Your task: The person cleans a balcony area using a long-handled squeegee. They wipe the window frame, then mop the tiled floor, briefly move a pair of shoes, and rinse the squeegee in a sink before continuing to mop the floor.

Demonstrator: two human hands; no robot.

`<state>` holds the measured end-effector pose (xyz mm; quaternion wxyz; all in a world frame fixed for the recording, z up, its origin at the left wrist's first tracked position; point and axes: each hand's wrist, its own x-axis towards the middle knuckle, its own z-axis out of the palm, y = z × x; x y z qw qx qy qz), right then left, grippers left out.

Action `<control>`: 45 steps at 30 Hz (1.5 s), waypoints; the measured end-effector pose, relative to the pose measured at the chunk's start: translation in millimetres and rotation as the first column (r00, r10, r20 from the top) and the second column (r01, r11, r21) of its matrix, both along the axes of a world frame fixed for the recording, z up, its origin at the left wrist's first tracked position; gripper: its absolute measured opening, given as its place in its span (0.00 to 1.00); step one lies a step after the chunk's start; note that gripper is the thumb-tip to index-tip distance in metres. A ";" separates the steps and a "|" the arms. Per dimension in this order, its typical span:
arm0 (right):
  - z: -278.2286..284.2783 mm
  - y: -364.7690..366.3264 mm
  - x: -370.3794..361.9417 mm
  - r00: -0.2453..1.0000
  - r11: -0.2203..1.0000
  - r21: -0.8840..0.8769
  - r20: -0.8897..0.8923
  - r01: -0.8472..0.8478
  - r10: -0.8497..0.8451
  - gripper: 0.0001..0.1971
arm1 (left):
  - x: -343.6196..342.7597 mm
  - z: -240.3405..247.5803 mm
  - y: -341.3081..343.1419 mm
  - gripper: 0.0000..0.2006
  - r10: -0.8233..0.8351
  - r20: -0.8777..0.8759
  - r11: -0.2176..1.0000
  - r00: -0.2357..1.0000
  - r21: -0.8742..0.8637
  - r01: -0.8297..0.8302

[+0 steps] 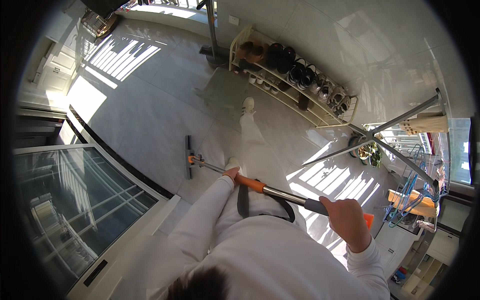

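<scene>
Across the front of my body slants a long-handled mop (pixel 280 194) with a metal pole and orange and grey grips. My right hand (pixel 346 220) is wrapped round the grey upper end, where an orange tip pokes out beyond my fist. Lower down the pole, my left hand (pixel 231 174) closes on it just below the orange grip; part of its fingers is hidden. At the far end, the narrow dark mop head (pixel 188 157) is over the grey tiled floor (pixel 150 107), left of my feet. Whether it touches the tiles, I cannot tell.
A cream shoe rack (pixel 317 120) with several pairs stands against the wall ahead. Left of it is a dustpan-like dark piece (pixel 214 56) on a pole, near a grey-green mat (pixel 222 90). A metal drying rack (pixel 370 135) with hangers (pixel 415 200) and potted plants (pixel 369 152) fill the right. A glass door (pixel 92 195) is at left.
</scene>
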<state>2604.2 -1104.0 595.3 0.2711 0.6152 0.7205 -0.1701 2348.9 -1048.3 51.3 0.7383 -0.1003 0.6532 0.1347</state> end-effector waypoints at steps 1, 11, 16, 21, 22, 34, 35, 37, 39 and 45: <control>-3.0 -1.3 3.2 1.000 1.000 0.003 -0.014 -0.012 0.012 0.20 | 1.5 -3.0 1.9 0.10 0.032 0.008 0.999 0.999 -0.012 -0.032; 14.1 -14.7 67.8 0.986 0.982 -0.121 -0.061 0.144 -0.153 0.28 | 80.7 41.7 -7.9 0.11 0.126 -0.043 0.979 0.991 0.169 -0.117; 14.1 -69.3 139.9 0.949 0.945 -0.097 -0.018 0.311 -0.314 0.27 | 192.2 67.8 -1.7 0.12 0.150 -0.147 0.987 0.978 0.079 -0.139; -37.4 -90.1 199.6 0.876 0.881 -0.014 -0.101 0.473 -0.472 0.26 | 284.9 44.2 33.8 0.12 0.097 -0.102 0.946 0.990 0.320 -0.059; -51.6 -81.4 207.2 0.850 0.858 -0.006 -0.134 0.513 -0.509 0.25 | 298.7 35.1 48.9 0.11 0.106 -0.112 0.927 0.988 0.371 -0.058; -136.8 -60.2 224.0 0.602 0.631 -0.180 -0.192 0.755 -0.775 0.25 | 349.2 -12.5 105.0 0.08 -0.051 -0.321 0.888 0.946 0.418 0.190; -127.8 -74.6 227.9 0.557 0.598 -0.169 -0.232 0.784 -0.797 0.25 | 364.8 -7.8 86.2 0.07 -0.083 -0.313 0.885 0.946 0.412 0.214; -105.5 -111.3 227.1 0.514 0.534 -0.165 -0.150 0.829 -0.844 0.27 | 393.2 1.7 35.3 0.07 -0.196 -0.322 0.841 0.926 0.431 0.327; -85.3 -155.0 221.4 0.436 0.433 -0.210 -0.037 0.876 -0.899 0.27 | 423.8 8.8 -23.1 0.05 -0.249 -0.285 0.797 0.926 0.483 0.363; -76.8 -302.2 172.8 0.091 0.064 -0.280 0.084 0.958 -0.992 0.28 | 465.1 14.2 -184.9 0.07 -0.638 -0.597 0.244 0.487 0.443 0.862</control>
